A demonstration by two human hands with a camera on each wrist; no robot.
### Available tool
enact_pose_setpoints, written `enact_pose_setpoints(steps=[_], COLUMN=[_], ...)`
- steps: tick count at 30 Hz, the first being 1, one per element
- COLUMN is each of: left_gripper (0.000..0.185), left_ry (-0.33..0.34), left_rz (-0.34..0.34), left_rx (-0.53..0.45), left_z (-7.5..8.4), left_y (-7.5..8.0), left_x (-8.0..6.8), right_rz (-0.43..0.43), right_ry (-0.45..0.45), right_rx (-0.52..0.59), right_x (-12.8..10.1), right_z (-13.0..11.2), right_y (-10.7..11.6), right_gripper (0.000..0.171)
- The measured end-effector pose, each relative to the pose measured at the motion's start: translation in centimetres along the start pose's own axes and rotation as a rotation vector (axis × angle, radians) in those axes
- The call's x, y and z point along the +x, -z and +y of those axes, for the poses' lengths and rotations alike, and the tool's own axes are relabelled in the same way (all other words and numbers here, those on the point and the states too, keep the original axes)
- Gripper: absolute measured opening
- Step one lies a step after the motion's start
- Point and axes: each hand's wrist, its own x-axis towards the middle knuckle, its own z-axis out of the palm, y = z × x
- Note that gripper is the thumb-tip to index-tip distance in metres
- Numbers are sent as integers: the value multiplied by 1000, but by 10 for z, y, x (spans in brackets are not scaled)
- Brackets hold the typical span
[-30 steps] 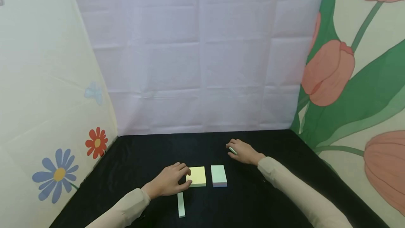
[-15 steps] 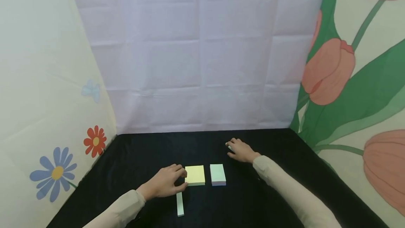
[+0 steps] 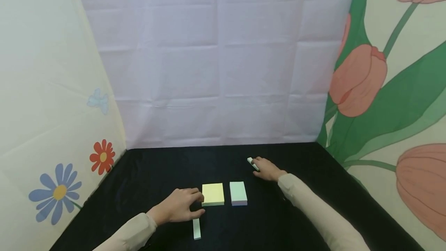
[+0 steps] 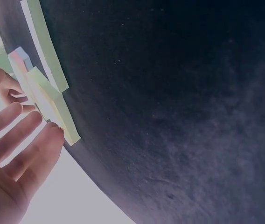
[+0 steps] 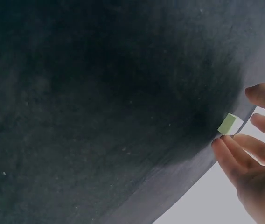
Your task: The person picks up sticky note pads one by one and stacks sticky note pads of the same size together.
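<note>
surface (image 3: 156, 165) black | yellow pad (image 3: 213, 194) just right of left hand (image 3: 181, 208), fingers relaxed, holding nothing | green strip (image 3: 196, 229) below that hand, long axis front-back | right hand (image 3: 266, 169) far right, pinching small green block (image 3: 253, 164), fingers loosely around it

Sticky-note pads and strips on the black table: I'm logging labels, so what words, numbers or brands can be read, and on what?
None can be read.
Yellow pad: blank top.
Pale green pad: blank top.
Green strip: no print.
Small green block at the right hand: no print.
</note>
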Motion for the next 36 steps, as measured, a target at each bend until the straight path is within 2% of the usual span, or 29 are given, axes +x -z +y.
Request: enact_pose_setpoints(steps=[5, 10, 14, 19, 24, 28, 32, 36], left_gripper=[32, 33, 33, 37, 46, 56, 66, 72], left_ry=[9, 16, 10, 10, 1, -27, -42, -23], left_rz=[-33, -78, -86, -98, -114, -113, -117, -148], left_rx=[-31, -64, -66, -75, -59, -21, 13, 13], left_z=[0, -1, -2, -1, -1, -1, 0, 1], left_y=[0, -5, -8, -8, -8, -8, -8, -8], left_x=[-6, -10, -10, -10, -12, -11, -10, -11], right_rz=[-4, -10, 18, 45, 67, 33, -14, -52], right_ry=[58, 75, 67, 40, 61, 27, -32, -39], right_rx=[-13, -7, 11, 37, 92, 137, 135, 126], right_x=[1, 0, 0, -1, 1, 3, 4, 6], right_z=[-4, -4, -3, 2, 8, 14, 16, 12], right_y=[-1, -2, -1, -3, -8, -12, -14, -11], right_gripper=[28, 25, 24, 31, 37, 46, 55, 62])
